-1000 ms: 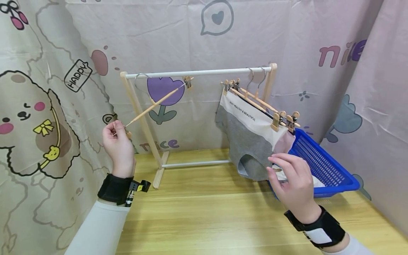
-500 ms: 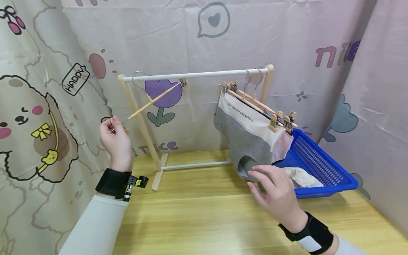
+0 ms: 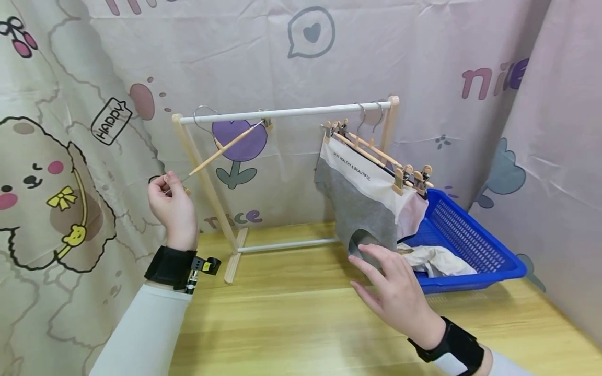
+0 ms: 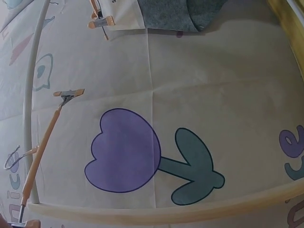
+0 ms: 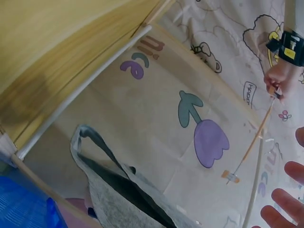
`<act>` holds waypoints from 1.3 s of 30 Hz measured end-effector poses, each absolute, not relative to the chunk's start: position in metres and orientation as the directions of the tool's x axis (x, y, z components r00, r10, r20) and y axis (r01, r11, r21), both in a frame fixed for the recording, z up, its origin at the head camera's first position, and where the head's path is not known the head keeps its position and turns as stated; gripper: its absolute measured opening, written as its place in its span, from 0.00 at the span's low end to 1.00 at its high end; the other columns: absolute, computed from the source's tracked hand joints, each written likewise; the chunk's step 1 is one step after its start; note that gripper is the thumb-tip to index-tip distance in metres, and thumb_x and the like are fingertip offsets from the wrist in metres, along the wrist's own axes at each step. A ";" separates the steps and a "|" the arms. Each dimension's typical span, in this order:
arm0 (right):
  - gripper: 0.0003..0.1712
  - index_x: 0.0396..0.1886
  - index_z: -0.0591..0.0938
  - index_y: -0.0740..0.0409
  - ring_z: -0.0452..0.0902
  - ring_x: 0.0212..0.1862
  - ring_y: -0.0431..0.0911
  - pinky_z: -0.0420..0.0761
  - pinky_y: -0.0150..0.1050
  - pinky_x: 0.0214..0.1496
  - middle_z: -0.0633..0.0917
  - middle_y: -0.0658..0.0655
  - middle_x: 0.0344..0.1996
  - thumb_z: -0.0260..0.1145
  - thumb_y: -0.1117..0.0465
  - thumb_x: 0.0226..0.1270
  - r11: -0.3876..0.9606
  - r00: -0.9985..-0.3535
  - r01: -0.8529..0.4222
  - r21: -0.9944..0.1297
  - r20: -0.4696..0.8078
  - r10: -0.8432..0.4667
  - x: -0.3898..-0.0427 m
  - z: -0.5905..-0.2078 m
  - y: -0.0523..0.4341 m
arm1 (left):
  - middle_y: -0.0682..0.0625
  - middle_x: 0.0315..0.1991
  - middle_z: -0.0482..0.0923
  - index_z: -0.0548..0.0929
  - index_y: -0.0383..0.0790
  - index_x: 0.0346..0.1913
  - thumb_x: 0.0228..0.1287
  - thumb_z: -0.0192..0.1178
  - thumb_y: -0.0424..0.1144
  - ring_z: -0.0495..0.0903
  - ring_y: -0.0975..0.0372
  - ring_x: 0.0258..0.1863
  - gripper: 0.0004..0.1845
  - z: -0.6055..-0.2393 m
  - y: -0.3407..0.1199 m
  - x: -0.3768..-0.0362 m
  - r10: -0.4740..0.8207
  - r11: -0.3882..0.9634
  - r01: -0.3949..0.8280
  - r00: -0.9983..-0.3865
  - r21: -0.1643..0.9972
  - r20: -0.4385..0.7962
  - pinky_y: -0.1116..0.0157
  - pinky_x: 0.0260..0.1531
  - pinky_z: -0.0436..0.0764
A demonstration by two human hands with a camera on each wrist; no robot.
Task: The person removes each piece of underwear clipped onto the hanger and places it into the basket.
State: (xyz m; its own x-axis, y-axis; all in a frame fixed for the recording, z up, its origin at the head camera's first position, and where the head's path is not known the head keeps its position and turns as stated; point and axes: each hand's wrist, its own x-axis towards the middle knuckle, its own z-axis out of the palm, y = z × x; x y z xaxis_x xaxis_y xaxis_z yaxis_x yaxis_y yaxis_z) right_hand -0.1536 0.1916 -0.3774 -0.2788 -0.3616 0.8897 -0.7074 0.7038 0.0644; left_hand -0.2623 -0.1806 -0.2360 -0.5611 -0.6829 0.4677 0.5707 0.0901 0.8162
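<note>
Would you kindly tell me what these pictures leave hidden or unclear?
- Left hand, head view: turned away, so its pinch on the empty hanger is hidden; the left wrist view crops it.
- Garments behind the grey underwear: covered by it.
- Cloth in the blue basket: too crumpled to identify.
- Right hand, right wrist view: only fingertips show.

Standing mid-frame on table (image 3: 301,324): rack (image 3: 282,111) | hanging upper left on rack: hanger (image 3: 226,148) | hanging right on rack: underwear (image 3: 364,203) | sitting lower right behind underwear: basket (image 3: 470,250)
</note>
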 end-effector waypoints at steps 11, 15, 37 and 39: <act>0.27 0.60 0.84 0.55 0.75 0.60 0.58 0.70 0.50 0.59 0.80 0.63 0.62 0.53 0.41 0.82 0.687 -0.304 -0.720 0.092 0.849 -0.433 -0.153 -0.390 0.187 | 0.58 0.34 0.66 0.69 0.53 0.38 0.81 0.53 0.44 0.68 0.68 0.34 0.08 -0.232 -0.177 -0.265 -0.686 0.104 0.534 -0.573 0.839 0.449 0.70 0.40 0.69; 0.28 0.60 0.84 0.54 0.75 0.61 0.58 0.69 0.49 0.60 0.79 0.63 0.63 0.52 0.40 0.82 0.688 -0.314 -0.719 0.094 0.840 -0.443 -0.152 -0.393 0.184 | 0.58 0.35 0.66 0.69 0.53 0.39 0.80 0.53 0.45 0.69 0.68 0.34 0.08 -0.231 -0.179 -0.265 -0.691 0.114 0.521 -0.571 0.846 0.444 0.71 0.39 0.69; 0.27 0.63 0.82 0.52 0.74 0.63 0.57 0.68 0.49 0.62 0.78 0.62 0.65 0.51 0.40 0.82 0.676 -0.344 -0.731 0.092 0.805 -0.483 -0.150 -0.401 0.176 | 0.61 0.38 0.65 0.68 0.55 0.41 0.80 0.53 0.49 0.67 0.70 0.40 0.08 -0.226 -0.188 -0.262 -0.704 0.206 0.456 -0.545 0.866 0.455 0.71 0.45 0.66; 0.27 0.62 0.82 0.52 0.74 0.63 0.57 0.69 0.50 0.62 0.78 0.62 0.65 0.51 0.40 0.82 0.676 -0.341 -0.730 0.094 0.808 -0.481 -0.150 -0.401 0.175 | 0.61 0.38 0.64 0.67 0.55 0.41 0.80 0.53 0.49 0.67 0.70 0.40 0.08 -0.227 -0.189 -0.263 -0.707 0.205 0.454 -0.544 0.867 0.452 0.71 0.46 0.66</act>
State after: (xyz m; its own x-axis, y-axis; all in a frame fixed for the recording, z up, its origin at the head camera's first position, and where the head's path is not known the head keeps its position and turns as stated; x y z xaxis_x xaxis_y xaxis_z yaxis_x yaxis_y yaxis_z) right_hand -0.1503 0.1754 -0.4011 -0.3407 -0.4806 0.8080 -0.7304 0.6764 0.0944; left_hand -0.2626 -0.1893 -0.2269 -0.5440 -0.7070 0.4520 0.4537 0.2053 0.8672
